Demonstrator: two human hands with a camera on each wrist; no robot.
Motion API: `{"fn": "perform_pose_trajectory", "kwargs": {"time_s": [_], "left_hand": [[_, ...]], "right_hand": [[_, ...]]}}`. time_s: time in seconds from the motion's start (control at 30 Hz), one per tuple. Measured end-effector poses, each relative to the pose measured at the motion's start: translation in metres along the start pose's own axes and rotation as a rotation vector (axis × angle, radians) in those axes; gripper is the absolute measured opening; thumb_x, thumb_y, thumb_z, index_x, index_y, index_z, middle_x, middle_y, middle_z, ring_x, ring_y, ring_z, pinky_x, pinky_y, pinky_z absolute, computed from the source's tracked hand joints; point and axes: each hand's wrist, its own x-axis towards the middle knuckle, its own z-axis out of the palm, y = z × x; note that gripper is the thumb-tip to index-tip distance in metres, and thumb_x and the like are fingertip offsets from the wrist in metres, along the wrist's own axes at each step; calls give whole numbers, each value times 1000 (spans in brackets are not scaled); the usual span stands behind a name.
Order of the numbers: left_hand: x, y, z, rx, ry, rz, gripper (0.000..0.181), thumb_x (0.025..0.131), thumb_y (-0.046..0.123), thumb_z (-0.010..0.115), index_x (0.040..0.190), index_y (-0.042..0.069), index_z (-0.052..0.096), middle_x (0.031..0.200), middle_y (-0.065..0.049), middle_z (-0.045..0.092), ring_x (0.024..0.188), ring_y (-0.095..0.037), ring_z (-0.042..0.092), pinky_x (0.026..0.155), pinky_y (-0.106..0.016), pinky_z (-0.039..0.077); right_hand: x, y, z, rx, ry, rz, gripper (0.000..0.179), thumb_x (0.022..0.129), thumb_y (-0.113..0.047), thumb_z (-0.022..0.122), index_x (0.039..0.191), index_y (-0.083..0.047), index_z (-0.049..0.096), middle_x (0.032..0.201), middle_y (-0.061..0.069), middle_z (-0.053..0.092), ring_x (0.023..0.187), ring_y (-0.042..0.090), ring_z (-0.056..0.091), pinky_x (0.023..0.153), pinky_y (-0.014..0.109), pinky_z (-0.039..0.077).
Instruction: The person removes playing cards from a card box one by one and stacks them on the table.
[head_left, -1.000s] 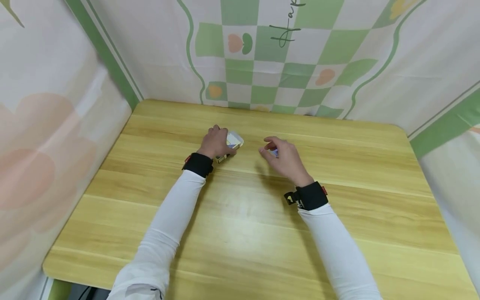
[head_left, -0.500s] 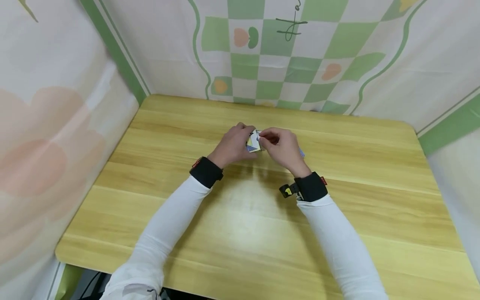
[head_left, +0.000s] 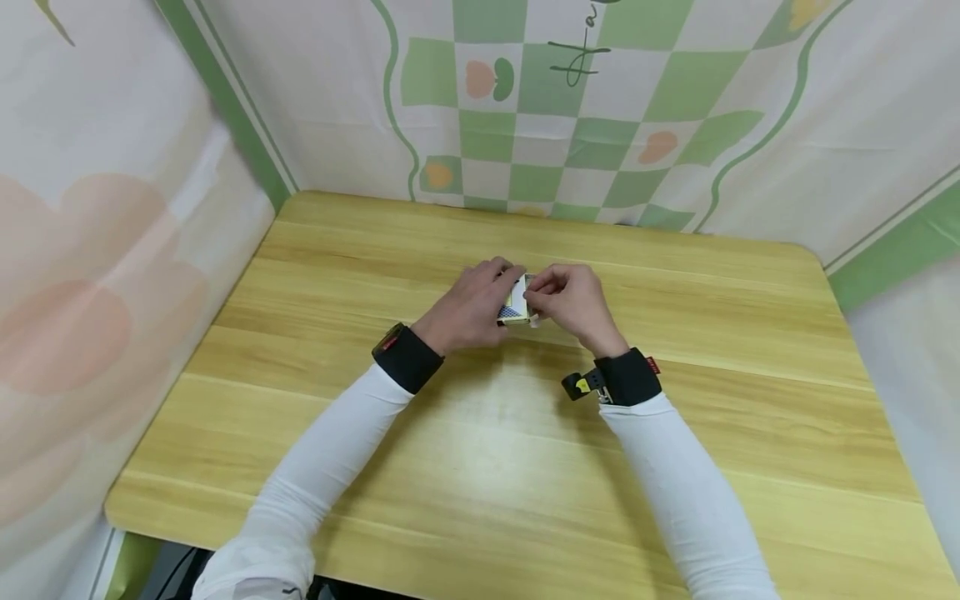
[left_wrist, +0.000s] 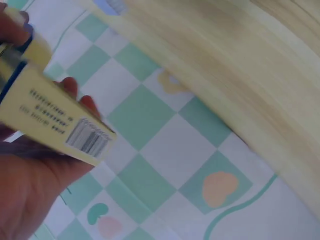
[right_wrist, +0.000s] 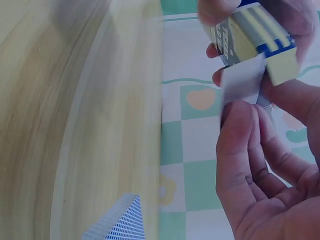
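Note:
In my left hand [head_left: 471, 307] I grip a small cream card box [head_left: 514, 313] with blue trim. The left wrist view shows a side of the card box [left_wrist: 65, 117] with print and a barcode, thumb below and fingertips behind it. My right hand [head_left: 576, 302] is at the box's right end, its thumb and fingers pinching a white flap [right_wrist: 242, 82]. Several fingers of the right hand are curled in toward the palm. A white block with a blue-checked face [right_wrist: 125, 225] stands on the table near my right hand, hidden behind that hand in the head view.
The wooden table [head_left: 375, 467] reaches back to a green and white checked cloth [head_left: 540, 158] hanging along its far edge. Another cloth with a pink flower print [head_left: 82, 283] hangs at the left. Both wrists wear black straps [head_left: 628, 377].
My left hand has carried the box rightward to my right hand, whose fingers now pinch its flap. Over the last half second both hands have dipped slightly and the box has turned.

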Motion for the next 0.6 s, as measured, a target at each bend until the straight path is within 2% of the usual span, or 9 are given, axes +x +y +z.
{"fn": "perform_pose_trajectory", "kwargs": {"time_s": [0.17,0.3,0.4,0.5,0.6], "left_hand": [[0,2,-1,83,-21,-28,74,67,25,71,131,4,40,115,-11,50,104,-26,45,88,-36,34],[-1,0,-1,181,5,-40,71,67,28,70,129,5,42,113,-10,52,103,-27,47,91,-36,33],[-3,0,-1,210,32,-48,70,68,28,69,129,7,43,114,-9,52,104,-27,47,90,-38,33],[-6,-1,0,193,43,-56,71,67,29,71,129,8,43,116,-9,51,106,-28,46,91,-41,32],[-8,-2,0,177,42,-57,72,66,29,73,129,9,44,117,-8,51,107,-28,46,90,-42,33]], "right_hand": [[-2,-1,-1,54,-1,61,24,79,-12,69,96,3,60,86,18,62,71,24,63,65,38,50],[-3,1,-5,74,-8,85,35,80,-15,69,107,2,55,92,20,62,76,26,63,70,42,49],[-5,4,-10,32,-3,79,41,81,-20,68,114,0,53,96,19,61,79,27,62,71,43,48],[-7,5,-16,-121,23,-6,43,81,-26,69,115,-5,54,97,14,61,82,24,60,71,38,48],[-10,2,-20,-318,15,-178,45,78,-29,71,115,-9,55,103,8,59,90,22,57,74,34,46]]}}
